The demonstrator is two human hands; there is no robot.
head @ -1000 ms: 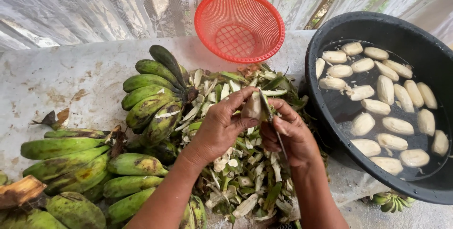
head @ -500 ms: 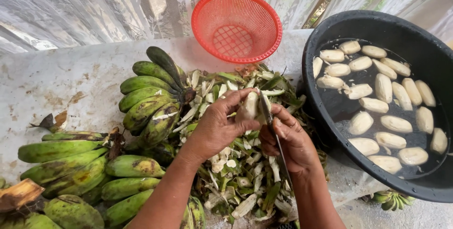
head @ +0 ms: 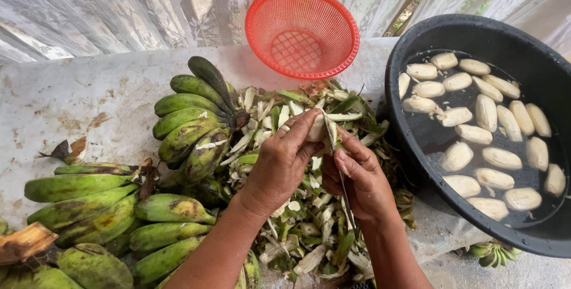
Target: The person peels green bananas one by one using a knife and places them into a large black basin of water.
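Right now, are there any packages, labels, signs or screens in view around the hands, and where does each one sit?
None in view: no package, label, sign or screen.
Only unmarked containers: a round red plastic mesh basket at the back and a large black plastic tub of water on the right.
The left hand holds a pale, partly peeled banana; the right hand holds a thin knife.
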